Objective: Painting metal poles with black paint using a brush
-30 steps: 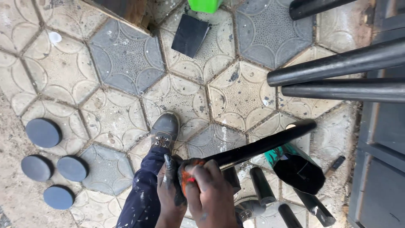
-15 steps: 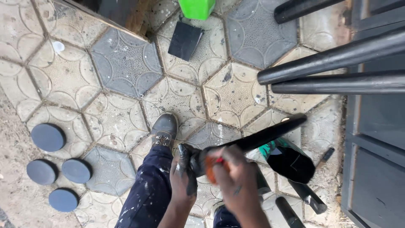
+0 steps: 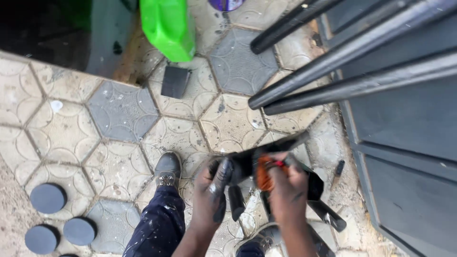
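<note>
My left hand (image 3: 215, 188) grips dark metal bar (image 3: 266, 154), low centre. My right hand (image 3: 285, 183) clamps orange pad (image 3: 264, 177) on it. Jerrycan (image 3: 167, 28) at 12 o'clock. Risk: paint-slick fingers, bar slips onto boot (image 3: 167, 169).

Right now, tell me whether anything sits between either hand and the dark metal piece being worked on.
Nothing visible does. The left hand grips the dark metal piece directly, and the right hand presses an orange scrubbing pad against it.

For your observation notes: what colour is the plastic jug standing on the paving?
Bright green jug, seen in the head view.
</note>
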